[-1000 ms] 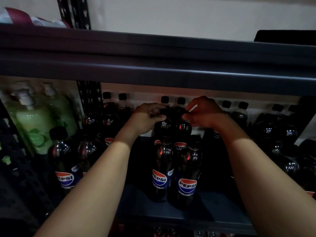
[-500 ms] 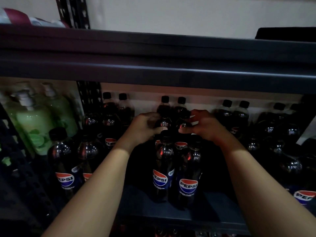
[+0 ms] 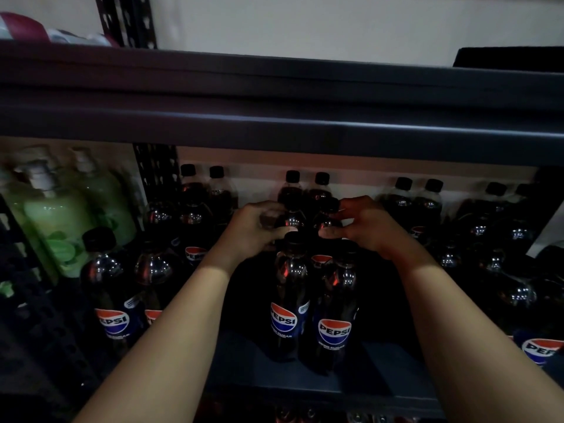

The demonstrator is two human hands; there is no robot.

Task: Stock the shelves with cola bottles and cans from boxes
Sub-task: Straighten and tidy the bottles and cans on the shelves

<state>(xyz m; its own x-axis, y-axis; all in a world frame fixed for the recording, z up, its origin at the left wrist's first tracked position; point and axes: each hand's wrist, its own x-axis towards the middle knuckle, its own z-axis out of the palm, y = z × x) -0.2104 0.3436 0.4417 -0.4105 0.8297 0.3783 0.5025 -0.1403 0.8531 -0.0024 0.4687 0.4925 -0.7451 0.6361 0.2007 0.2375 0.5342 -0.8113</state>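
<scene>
Dark Pepsi cola bottles with black caps stand in rows on a dark shelf (image 3: pixel 305 389). Two front bottles, one on the left (image 3: pixel 288 300) and one on the right (image 3: pixel 337 306), stand side by side in the middle. Behind them stands a second-row pair. My left hand (image 3: pixel 259 230) curls round the upper part of the left second-row bottle (image 3: pixel 291 219). My right hand (image 3: pixel 366 227) curls round the neck of the right second-row bottle (image 3: pixel 328 213). More bottles stand behind at the wall.
The upper shelf beam (image 3: pixel 274 117) overhangs close above the bottle caps. Green pump bottles (image 3: pixel 58 218) stand at the left beyond a perforated post (image 3: pixel 158 175). More cola bottles fill the left (image 3: pixel 110 294) and right (image 3: pixel 518 285) of the shelf.
Both hands came down from the caps of the two second-row bottles to their necks and shoulders, and the bottles sank lower on the shelf.
</scene>
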